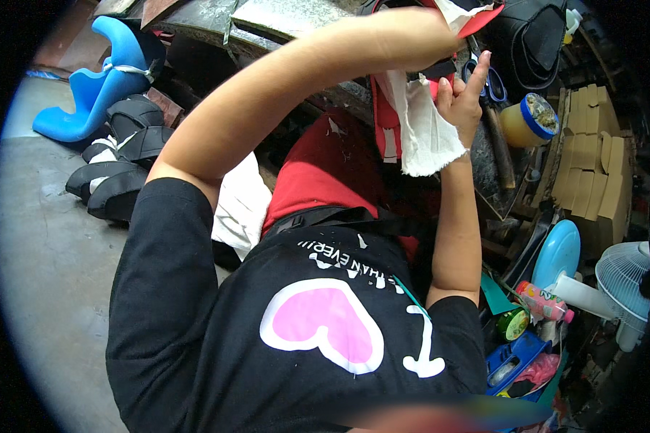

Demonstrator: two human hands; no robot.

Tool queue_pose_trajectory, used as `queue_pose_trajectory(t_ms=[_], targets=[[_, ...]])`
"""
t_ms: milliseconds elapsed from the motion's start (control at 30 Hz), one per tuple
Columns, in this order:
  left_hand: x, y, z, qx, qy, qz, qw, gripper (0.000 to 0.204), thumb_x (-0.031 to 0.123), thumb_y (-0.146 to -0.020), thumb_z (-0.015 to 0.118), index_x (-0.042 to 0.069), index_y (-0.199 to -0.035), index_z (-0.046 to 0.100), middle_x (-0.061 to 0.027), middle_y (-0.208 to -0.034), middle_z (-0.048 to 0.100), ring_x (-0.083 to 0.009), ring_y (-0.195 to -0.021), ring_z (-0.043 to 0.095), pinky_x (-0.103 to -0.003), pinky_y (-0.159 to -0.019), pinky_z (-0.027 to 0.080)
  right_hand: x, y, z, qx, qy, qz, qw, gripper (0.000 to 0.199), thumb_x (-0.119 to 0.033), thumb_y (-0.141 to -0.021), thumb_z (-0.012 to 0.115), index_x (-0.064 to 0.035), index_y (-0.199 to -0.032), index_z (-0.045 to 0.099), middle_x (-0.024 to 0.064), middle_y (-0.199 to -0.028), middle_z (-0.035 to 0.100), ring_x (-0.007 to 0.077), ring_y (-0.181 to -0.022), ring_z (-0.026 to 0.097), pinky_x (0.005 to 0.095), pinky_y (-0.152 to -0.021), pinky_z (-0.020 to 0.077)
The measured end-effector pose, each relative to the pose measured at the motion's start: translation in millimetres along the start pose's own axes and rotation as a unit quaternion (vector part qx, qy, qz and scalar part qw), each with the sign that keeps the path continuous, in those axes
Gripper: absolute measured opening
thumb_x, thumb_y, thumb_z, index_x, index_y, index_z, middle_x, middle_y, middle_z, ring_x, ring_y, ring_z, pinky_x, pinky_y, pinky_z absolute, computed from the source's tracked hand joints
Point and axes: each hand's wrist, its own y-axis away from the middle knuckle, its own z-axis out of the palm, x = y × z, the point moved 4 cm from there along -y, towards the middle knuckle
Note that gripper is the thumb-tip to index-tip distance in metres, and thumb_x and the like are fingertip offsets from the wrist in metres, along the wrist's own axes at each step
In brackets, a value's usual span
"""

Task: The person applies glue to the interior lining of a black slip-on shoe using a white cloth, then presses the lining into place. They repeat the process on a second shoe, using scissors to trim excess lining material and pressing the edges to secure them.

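My right hand is closed on a red-and-white fabric piece, its index finger stretched out and the thumb bent against the material. White cloth hangs from that piece in front of the wrist, beside a red strip. Across from the left comes my left arm, and my left hand is just above the right one. Its fingers are hidden and blurred, near more white and red material at the top. Blue-handled scissors lie right beside my right hand, with a wooden tool handle below them.
A blue-rimmed jar of yellowish stuff stands at the right, near stacked tan boxes. Lower right are a fan and a pink bottle. At left lie black padded pieces and a blue plastic form.
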Motion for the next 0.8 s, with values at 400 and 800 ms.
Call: queue_pose_trajectory(t_ms=[400, 800], targets=[[-5, 70, 62, 0.048, 0.154, -0.112, 0.981, 0.075, 0.036, -0.073, 0.080, 0.015, -0.140, 0.053, -0.0171, -0.128, 0.055, -0.0387, -0.117, 0.056, -0.045, -0.101, 0.046, -7, 2, 0, 0.024, -0.081, -0.005, 0.996, 0.080, -0.005, -0.094, 0.061, -0.0126, -0.159, 0.015, 0.0154, -0.093, 0.071, 0.0274, -0.079, 0.068, 0.0379, -0.074, 0.0540], [-12, 55, 63, 0.005, 0.244, -0.118, 0.963, 0.098, 0.044, -0.062, 0.087, 0.009, -0.145, 0.048, -0.0286, -0.130, 0.054, -0.0435, -0.120, 0.056, -0.046, -0.101, 0.047, -29, -5, -7, -0.086, 0.212, -0.151, 0.962, 0.022, -0.027, -0.092, 0.068, -0.0054, -0.093, 0.072, 0.0112, -0.092, 0.066, 0.0287, -0.088, 0.064, 0.0395, -0.078, 0.0514]])
